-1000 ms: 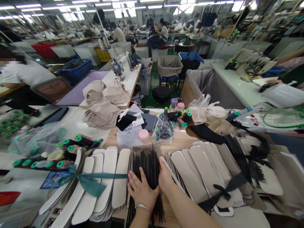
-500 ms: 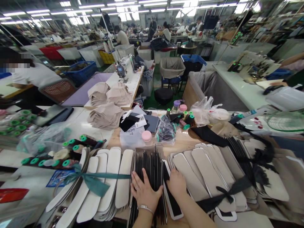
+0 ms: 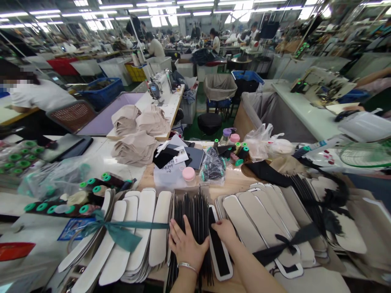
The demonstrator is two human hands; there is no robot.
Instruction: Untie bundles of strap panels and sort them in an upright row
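Left hand [image 3: 188,244] is spread, palm down, fingers apart on a tight row of thin dark pieces [image 3: 191,209] standing on edge; it grasps nothing, and a metal bangle [image 3: 187,265] circles its wrist. Right hand [image 3: 225,231] is bent at the fingers, fingertips on the black face of a white-bordered piece [image 3: 222,254]; whether it pinches this piece or only presses it, cannot tell. The piece lies just right of the dark row, long axis running away from the wearer. Left of the row: stacks of long, round-ended off-white pieces [image 3: 142,228], crossed by a green ribbon [image 3: 124,238] tied in a bow. Right: overlapping beige pieces [image 3: 259,219], fanned out, with a knotted black strip [image 3: 287,245] across them. All rest on the bench [image 3: 236,181], bare wood showing beyond the stacks. Farther back on it: a pink-lidded container [image 3: 188,175] beside a clear bag [image 3: 213,167] of dark spools; at left, loose green-ended cones of thread [image 3: 100,189]. Behind these, folded beige fabric [image 3: 134,148] lies in piles near a sewing machine [image 3: 157,87]. Beyond: a round black stool [image 3: 209,123] and a cloth-lined bin [image 3: 219,87]. At far left a person in a white top [image 3: 42,95] sits by a brown chair back [image 3: 71,116]; more workers, too small for detail, sit deeper in the room under strip lights [image 3: 122,7].
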